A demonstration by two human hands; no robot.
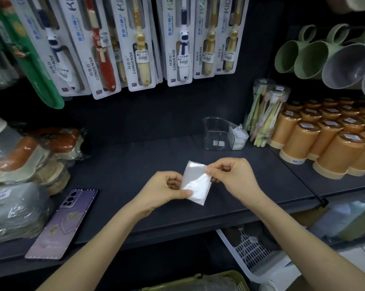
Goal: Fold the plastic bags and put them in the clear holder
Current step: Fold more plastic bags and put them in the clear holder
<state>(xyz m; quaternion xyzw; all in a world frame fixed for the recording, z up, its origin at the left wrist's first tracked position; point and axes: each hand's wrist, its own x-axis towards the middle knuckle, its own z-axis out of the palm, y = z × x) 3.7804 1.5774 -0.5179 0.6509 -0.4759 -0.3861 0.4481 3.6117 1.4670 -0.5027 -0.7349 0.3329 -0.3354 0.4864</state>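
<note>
A green basket (200, 280) edged the bottom of the frame. At centre, the left hand (162, 191) and right hand (232, 177) each pinched a small, folded, translucent-white plastic bag (195, 182) over the dark shelf (135, 164). The clear holder (217, 133) stood right of centre, and toothbrush packs (139, 43) hung above.

Head-worn view, forward-down, close over shelf (135, 164)
</note>
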